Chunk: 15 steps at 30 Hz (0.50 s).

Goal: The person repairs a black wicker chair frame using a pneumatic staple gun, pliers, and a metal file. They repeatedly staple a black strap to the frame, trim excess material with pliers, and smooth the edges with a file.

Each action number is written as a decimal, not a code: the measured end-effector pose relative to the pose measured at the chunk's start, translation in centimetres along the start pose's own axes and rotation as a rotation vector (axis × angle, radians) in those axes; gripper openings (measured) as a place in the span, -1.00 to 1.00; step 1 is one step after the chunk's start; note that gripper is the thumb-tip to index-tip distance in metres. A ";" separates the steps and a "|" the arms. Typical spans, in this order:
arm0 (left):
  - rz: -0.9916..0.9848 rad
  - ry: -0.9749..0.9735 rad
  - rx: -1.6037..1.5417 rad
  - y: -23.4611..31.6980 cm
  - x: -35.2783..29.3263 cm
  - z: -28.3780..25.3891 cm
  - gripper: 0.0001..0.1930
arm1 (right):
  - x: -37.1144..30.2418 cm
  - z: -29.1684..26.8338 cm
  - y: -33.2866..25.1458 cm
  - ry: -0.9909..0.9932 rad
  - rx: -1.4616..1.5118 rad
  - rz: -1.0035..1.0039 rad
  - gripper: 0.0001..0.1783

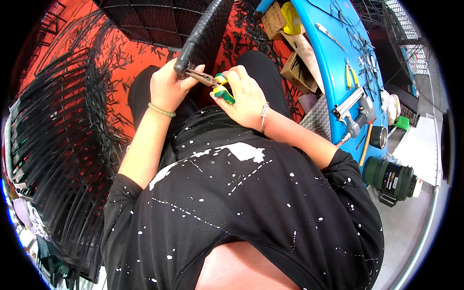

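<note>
A black woven piece with a thick, rounded edge [205, 36] rises in front of me, its near end at my lap. My left hand [166, 89] is closed around that end, thumb toward the pliers. In my right hand [246, 99] are pliers with green and yellow handles [224, 94]. Their brownish metal jaws point left and meet the end of the woven edge beside my left thumb. Whether the jaws grip a strand there is too small to tell. Behind stands a larger black woven panel [150, 21].
At right, a blue table [316, 55] bears yellow-handled pliers [351, 75], a staple gun [362, 116], a wooden stick [366, 145] and black strips. Cardboard boxes [298, 72] sit beneath its edge. Black curved slats [63, 154] stack at left. Cut black strips litter the red floor [123, 94].
</note>
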<state>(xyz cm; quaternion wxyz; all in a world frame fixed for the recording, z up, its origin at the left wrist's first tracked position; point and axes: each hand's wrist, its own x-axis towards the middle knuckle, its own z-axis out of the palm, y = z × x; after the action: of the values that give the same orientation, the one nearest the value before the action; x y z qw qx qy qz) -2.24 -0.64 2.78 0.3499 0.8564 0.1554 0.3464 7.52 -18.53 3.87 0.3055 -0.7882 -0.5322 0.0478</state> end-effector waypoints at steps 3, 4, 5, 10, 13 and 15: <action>-0.031 -0.039 -0.017 -0.2 -0.2 0.1 -0.70 | -0.2 0.0 0.1 -0.012 0.033 0.024 -0.54; -0.044 -0.053 -0.029 -0.3 -0.3 0.2 -0.70 | -0.3 0.0 0.1 -0.012 0.039 0.033 -0.55; -0.073 -0.090 0.024 -0.8 -0.5 0.3 -0.64 | -0.3 -0.1 0.0 -0.011 0.046 0.044 -0.55; -0.138 -0.107 -0.212 -3.5 -1.3 1.9 -0.70 | -0.2 -0.4 0.0 0.015 -0.021 0.039 -0.56; -0.130 -0.138 -0.303 -2.7 -1.0 1.9 -0.74 | -0.3 -0.5 0.1 0.017 -0.064 0.031 -0.55; -0.107 -0.153 -0.251 -3.5 -1.1 2.1 -0.73 | -0.3 -0.7 0.0 0.018 -0.076 0.042 -0.55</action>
<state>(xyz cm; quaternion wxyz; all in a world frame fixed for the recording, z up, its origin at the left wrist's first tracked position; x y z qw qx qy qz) -1.61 0.22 -1.29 0.4832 0.8202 0.1292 0.2777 7.61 -19.11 4.34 0.2791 -0.8106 -0.5142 0.0266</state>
